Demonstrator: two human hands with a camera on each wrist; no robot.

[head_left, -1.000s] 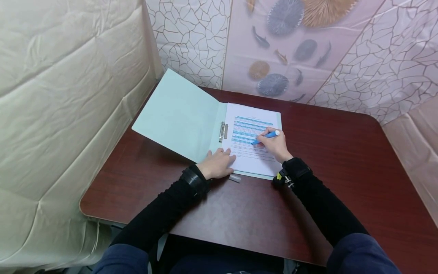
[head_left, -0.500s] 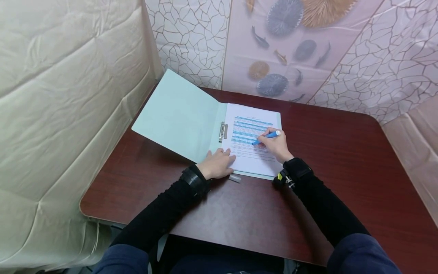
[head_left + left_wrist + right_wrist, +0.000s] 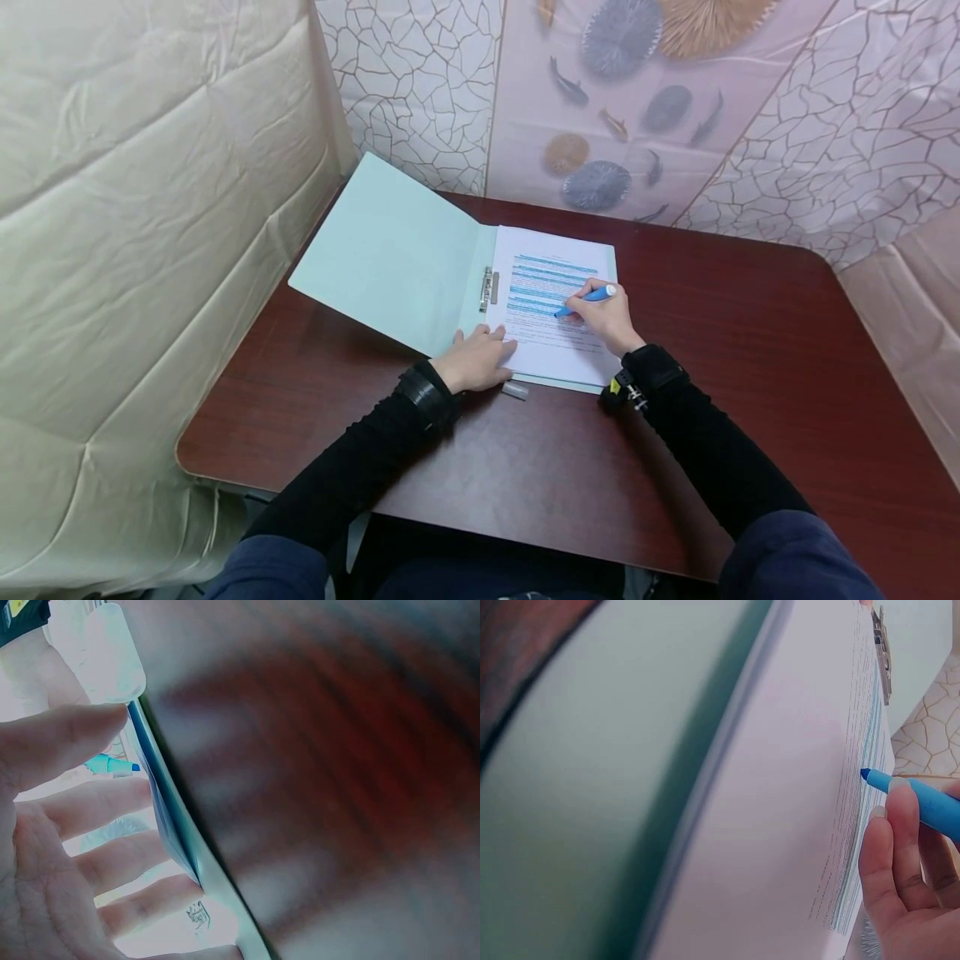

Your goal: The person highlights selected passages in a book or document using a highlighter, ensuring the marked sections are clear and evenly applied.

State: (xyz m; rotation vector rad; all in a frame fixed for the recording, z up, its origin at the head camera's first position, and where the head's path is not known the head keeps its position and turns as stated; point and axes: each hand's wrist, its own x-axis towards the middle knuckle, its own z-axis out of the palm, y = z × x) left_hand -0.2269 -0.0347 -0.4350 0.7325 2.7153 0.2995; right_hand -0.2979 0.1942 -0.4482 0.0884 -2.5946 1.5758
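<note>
A: What carries everything?
B: A dark reddish-brown counter (image 3: 750, 358). On it a pale green folder (image 3: 386, 250) lies spread, its left cover slanting up off the surface.
A: And inside the folder?
B: White printed sheets (image 3: 555, 354) rest on the right half, with blue stripes across the upper lines of text.
A: How does the left hand (image 3: 476, 358) lie?
B: Fairly wide, with gaps between the fingers. It grasps nothing; the fingers rest on the lower left corner of the sheets, and the thumb is by the bottom edge.
A: The right hand (image 3: 603, 317)?
B: Narrow, above the right part of the page, its thumb and fingers pinching a blue marker pen (image 3: 600, 294). The nib points at the print, at the lower end of the striped lines; whether it touches the paper is hard to tell.
A: Anything smaller?
B: A metal clip (image 3: 486, 290) beside the folder's spine, at the sheets' left edge. Smallest is a translucent cap (image 3: 515, 390) on the counter, just below the folder's bottom edge and beside the left thumb.
</note>
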